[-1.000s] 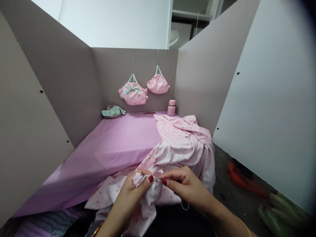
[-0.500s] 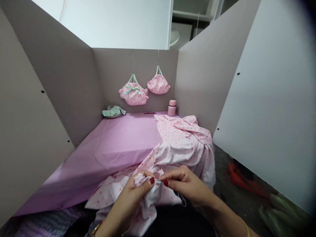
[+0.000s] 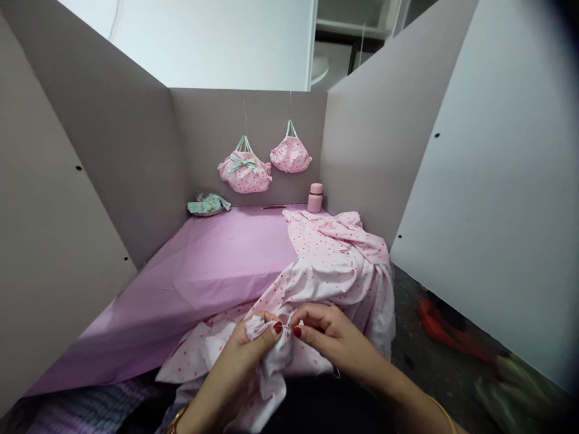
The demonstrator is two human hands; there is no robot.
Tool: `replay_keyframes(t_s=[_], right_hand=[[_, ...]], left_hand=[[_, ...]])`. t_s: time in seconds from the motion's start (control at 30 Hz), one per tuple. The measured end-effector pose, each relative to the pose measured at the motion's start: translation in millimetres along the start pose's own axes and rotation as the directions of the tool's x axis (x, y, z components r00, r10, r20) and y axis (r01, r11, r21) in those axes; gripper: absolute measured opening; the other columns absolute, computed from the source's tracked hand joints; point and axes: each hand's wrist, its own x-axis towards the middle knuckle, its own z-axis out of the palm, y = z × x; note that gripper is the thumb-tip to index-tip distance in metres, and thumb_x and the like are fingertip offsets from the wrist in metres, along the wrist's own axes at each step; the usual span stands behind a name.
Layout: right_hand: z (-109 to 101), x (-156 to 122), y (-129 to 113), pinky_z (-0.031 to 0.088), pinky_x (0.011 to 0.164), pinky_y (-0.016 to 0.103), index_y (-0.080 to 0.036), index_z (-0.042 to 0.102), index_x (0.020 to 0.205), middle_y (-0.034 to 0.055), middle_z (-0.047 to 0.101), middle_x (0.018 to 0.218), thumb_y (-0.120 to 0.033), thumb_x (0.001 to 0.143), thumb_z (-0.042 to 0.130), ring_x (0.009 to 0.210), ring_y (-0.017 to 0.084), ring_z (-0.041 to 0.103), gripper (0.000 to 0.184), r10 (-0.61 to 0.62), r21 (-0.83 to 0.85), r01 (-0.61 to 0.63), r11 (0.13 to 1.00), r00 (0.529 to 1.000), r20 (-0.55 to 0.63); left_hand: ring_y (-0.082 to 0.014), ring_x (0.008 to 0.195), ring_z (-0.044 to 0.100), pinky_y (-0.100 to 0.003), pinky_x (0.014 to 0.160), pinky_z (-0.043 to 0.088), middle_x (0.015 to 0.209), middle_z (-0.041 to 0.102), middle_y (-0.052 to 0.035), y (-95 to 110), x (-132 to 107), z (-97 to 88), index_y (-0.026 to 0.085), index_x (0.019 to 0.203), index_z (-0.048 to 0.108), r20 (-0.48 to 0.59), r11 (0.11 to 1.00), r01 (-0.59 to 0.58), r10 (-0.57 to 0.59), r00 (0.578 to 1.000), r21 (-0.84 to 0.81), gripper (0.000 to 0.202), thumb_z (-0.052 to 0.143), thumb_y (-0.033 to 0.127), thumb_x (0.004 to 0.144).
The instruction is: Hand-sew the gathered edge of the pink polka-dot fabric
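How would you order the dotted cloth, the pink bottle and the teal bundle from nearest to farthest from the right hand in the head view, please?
1. Dotted cloth: beyond the right hand.
2. Pink bottle: back right corner.
3. Teal bundle: back left corner.

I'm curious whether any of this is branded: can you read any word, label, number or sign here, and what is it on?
None can be read. The pink bottle shows no legible lettering at this size, and the dotted pink fabric and the pink hanging bag show only their pattern.
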Motion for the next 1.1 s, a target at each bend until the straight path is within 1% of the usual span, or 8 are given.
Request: replay_keyframes(t_s=[0.13,0.37,0.57,0.63,0.73,0.87,1.03,1.1], right_hand=[[-1,-3,-4,0.038,0.061,0.022,-0.015,0.055,0.088,0.0008,0.054,0.074,-0.027,0.090,0.044,0.067,0.011,0.048,0.016,-0.002,-0.073,0.001,0.997,1.000,-0.009],[17,5,-5,0.038,0.062,0.023,-0.017,0.047,0.090,0.0001,0.049,0.074,-0.032,0.090,0.043,0.067,0.012,0.046,0.016,-0.034,0.073,0.036,0.997,0.999,-0.035],[12,-3,-5,0.037,0.055,0.020,-0.019,0.041,0.110,-0.0030,0.044,0.070,-0.035,0.089,0.046,0.059,0.009,0.044,0.026,0.077,0.266,-0.065,0.962,0.997,-0.033],[5,-9,-7,0.038,0.052,0.019,-0.019,0.042,0.109,-0.0029,0.047,0.068,-0.036,0.088,0.047,0.055,0.008,0.045,0.027,0.090,0.310,-0.114,0.944,0.992,0.088],[-4,-10,-17,0.042,0.062,0.025,-0.018,0.052,0.104,0.0026,0.055,0.078,-0.033,0.086,0.051,0.068,0.012,0.052,0.023,0.024,0.096,-0.039,0.995,0.987,0.159],[-3,6,-29,0.040,0.072,0.028,-0.019,0.061,0.094,0.0039,0.055,0.085,-0.024,0.085,0.053,0.079,0.015,0.052,0.013,-0.196,-0.317,0.132,0.939,0.965,-0.177],[16,27,-23,0.040,0.065,0.028,-0.016,0.062,0.094,0.0056,0.056,0.079,-0.018,0.086,0.050,0.073,0.017,0.050,0.015,-0.386,-0.593,0.280,0.755,0.921,-0.057],[22,28,-18,0.038,0.059,0.028,-0.015,0.063,0.086,0.0050,0.053,0.070,-0.015,0.088,0.044,0.067,0.016,0.048,0.019,-0.513,-0.661,0.378,0.649,0.858,-0.013]], left_hand=[[-0.0098,0.046,0.046,-0.019,0.046,0.036,0.051,0.053,0.0044,0,1,0.3,0.018,0.066,0.060,-0.030,0.998,-0.059,0.058,0.998,-0.011,0.018,0.067,0.034,0.067],[-0.0076,0.036,0.043,-0.019,0.038,0.033,0.051,0.057,0.0032,1,-1,3.6,0.018,0.068,0.060,-0.047,1.000,0.004,-0.003,0.999,0.017,0.021,0.067,0.037,0.067],[-0.0108,0.047,0.052,-0.019,0.046,0.041,0.053,0.057,0.0054,3,6,-9.8,0.018,0.075,0.057,-0.304,0.980,-0.199,0.186,0.934,-0.010,0.022,0.069,0.034,0.067],[-0.0104,0.049,0.052,-0.019,0.049,0.041,0.055,0.057,0.0062,4,8,-15.3,0.018,0.076,0.057,-0.360,0.966,-0.256,0.251,0.899,0.034,0.020,0.067,0.035,0.070],[-0.0102,0.049,0.051,-0.019,0.051,0.041,0.058,0.057,0.0064,6,9,-18.2,0.019,0.078,0.057,-0.386,0.951,-0.285,0.310,0.869,0.121,0.018,0.064,0.035,0.073],[-0.0117,0.051,0.050,-0.020,0.050,0.040,0.057,0.056,0.0051,6,6,-13.1,0.017,0.075,0.058,-0.325,0.927,-0.255,0.340,0.883,0.276,0.018,0.062,0.034,0.075],[-0.0142,0.060,0.053,-0.022,0.057,0.041,0.064,0.060,0.0015,-2,6,-9.8,0.016,0.074,0.059,-0.184,0.877,-0.288,0.378,0.907,0.383,0.014,0.061,0.030,0.076],[-0.0140,0.059,0.052,-0.022,0.055,0.041,0.064,0.060,0.0019,-5,8,-10.4,0.016,0.073,0.058,-0.153,0.889,-0.298,0.367,0.917,0.347,0.015,0.061,0.030,0.076]])
